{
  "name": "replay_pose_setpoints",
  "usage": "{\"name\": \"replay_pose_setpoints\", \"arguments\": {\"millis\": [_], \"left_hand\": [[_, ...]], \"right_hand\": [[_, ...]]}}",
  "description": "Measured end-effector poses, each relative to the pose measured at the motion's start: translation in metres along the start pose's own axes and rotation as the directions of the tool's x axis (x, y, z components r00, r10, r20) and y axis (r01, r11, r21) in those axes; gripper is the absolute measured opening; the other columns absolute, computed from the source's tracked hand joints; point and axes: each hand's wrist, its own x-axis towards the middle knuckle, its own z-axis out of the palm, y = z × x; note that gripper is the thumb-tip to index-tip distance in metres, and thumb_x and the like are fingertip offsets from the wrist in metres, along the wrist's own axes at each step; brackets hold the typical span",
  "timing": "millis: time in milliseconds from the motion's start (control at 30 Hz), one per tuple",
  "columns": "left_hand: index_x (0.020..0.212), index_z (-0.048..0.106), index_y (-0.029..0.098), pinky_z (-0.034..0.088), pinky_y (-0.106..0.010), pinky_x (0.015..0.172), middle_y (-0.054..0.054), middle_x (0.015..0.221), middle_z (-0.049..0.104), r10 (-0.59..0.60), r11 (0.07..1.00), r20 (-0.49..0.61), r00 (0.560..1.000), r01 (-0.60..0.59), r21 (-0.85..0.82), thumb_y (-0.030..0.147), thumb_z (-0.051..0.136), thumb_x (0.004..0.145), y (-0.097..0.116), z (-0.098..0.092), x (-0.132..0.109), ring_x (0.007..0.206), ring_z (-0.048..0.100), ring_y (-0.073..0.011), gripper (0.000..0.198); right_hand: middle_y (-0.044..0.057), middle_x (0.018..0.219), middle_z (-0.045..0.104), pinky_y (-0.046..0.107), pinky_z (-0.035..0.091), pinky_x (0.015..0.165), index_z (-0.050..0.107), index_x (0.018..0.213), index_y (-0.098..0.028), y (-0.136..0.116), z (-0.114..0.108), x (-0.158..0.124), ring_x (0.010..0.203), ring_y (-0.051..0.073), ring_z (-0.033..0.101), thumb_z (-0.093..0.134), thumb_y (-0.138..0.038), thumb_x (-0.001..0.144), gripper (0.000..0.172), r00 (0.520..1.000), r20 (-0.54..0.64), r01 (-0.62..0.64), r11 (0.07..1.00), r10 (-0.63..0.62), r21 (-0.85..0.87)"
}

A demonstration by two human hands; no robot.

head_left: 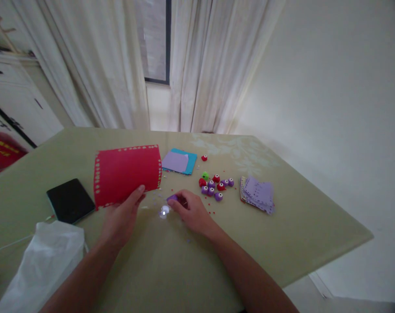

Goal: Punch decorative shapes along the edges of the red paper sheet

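My left hand (125, 216) grips the lower edge of a red sheet of paper (128, 176), thumb in front. Small shaped holes run along the sheet's top, left and right edges. Between the fingers of my right hand (192, 209) is a small purple craft punch (173, 198), held just right of the sheet and apart from it. Beyond that hand, several small punches in purple (211, 191), red (216, 178) and green (205, 175) stand in a cluster. One red punch (204, 158) lies farther back on its own.
Purple and blue paper sheets (187, 163) lie behind the punches. A stack of punched purple sheets (260, 194) is at the right. On the left are a black tablet (70, 201) and a white bag (49, 256). Tiny paper bits dot the green table (282, 248).
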Motion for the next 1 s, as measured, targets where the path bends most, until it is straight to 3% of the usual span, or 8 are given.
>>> {"name": "replay_pose_setpoints", "arguments": {"millis": [100,267,333,400,500,667,800,1000], "left_hand": [[0.087,0.075,0.023,0.061,-0.025,0.065,0.002,0.088,0.080,-0.145,0.972,-0.028,0.989,0.138,-0.190,0.036,0.098,0.064,-0.006,0.004,-0.006,0.074,0.072,-0.0152,0.036],[0.090,0.078,0.018,0.058,-0.018,0.054,0.003,0.078,0.077,-0.251,0.934,-0.022,0.968,0.236,-0.270,0.030,0.105,0.057,-0.003,0.012,-0.012,0.061,0.067,-0.0102,0.044],[0.087,0.078,0.017,0.061,-0.019,0.057,0.002,0.075,0.077,-0.266,0.932,-0.026,0.963,0.251,-0.261,0.031,0.106,0.054,-0.002,0.014,-0.014,0.062,0.069,-0.0114,0.045],[0.085,0.077,0.017,0.064,-0.022,0.059,0.000,0.075,0.078,-0.257,0.938,-0.033,0.966,0.242,-0.248,0.035,0.107,0.053,-0.002,0.015,-0.017,0.063,0.072,-0.0137,0.048],[0.083,0.077,0.016,0.065,-0.025,0.059,-0.002,0.071,0.078,-0.219,0.959,-0.009,0.976,0.213,-0.187,0.042,0.105,0.056,-0.006,0.015,-0.021,0.061,0.073,-0.0165,0.047],[0.085,0.082,0.018,0.067,-0.036,0.066,-0.010,0.080,0.082,-0.173,0.980,0.048,0.984,0.167,0.105,0.048,0.097,0.068,-0.009,0.013,-0.030,0.069,0.079,-0.0265,0.038],[0.078,0.083,0.022,0.065,-0.040,0.068,-0.011,0.084,0.084,-0.078,0.935,0.088,0.993,0.043,0.352,0.051,0.090,0.076,-0.006,0.010,-0.033,0.074,0.078,-0.0303,0.030],[0.082,0.084,0.023,0.063,-0.042,0.067,-0.010,0.082,0.083,-0.077,0.936,0.096,0.992,0.039,0.351,0.049,0.090,0.075,-0.001,0.014,-0.036,0.073,0.077,-0.0321,0.027]], "right_hand": [[0.004,0.085,0.074,0.032,0.054,0.073,0.065,0.093,-0.020,-0.001,0.003,0.000,0.079,0.020,0.073,0.074,-0.060,0.096,0.040,0.991,0.084,-0.125,0.940,0.103,0.318],[0.001,0.092,0.078,0.032,0.057,0.079,0.063,0.090,-0.023,0.000,0.012,0.001,0.083,0.019,0.073,0.105,-0.047,0.059,0.057,0.976,0.136,-0.218,0.763,0.170,0.608],[0.000,0.091,0.076,0.031,0.055,0.079,0.069,0.093,-0.022,-0.001,0.012,0.001,0.081,0.017,0.070,0.103,-0.047,0.061,0.052,0.979,0.147,-0.204,0.761,0.144,0.615],[0.000,0.085,0.074,0.029,0.052,0.073,0.075,0.093,-0.021,-0.003,0.010,0.001,0.075,0.015,0.065,0.095,-0.054,0.074,0.043,0.979,0.164,-0.193,0.798,0.120,0.570],[0.002,0.081,0.073,0.028,0.048,0.068,0.078,0.086,-0.019,-0.006,0.008,0.000,0.068,0.014,0.059,0.080,-0.065,0.088,0.046,0.977,0.187,-0.192,0.817,0.106,0.543],[0.002,0.094,0.079,0.030,0.052,0.076,0.083,0.099,-0.024,-0.011,0.009,-0.001,0.079,0.016,0.065,0.096,-0.053,0.072,0.041,0.976,0.191,-0.204,0.751,0.106,0.627],[0.001,0.088,0.077,0.031,0.053,0.077,0.081,0.090,-0.022,-0.011,0.010,0.000,0.077,0.017,0.067,0.100,-0.044,0.065,0.039,0.974,0.146,-0.225,0.729,0.172,0.646],[0.000,0.081,0.074,0.030,0.052,0.071,0.079,0.086,-0.021,-0.011,0.006,0.001,0.072,0.017,0.063,0.099,-0.048,0.064,0.040,0.970,0.135,-0.241,0.747,0.201,0.619]]}}
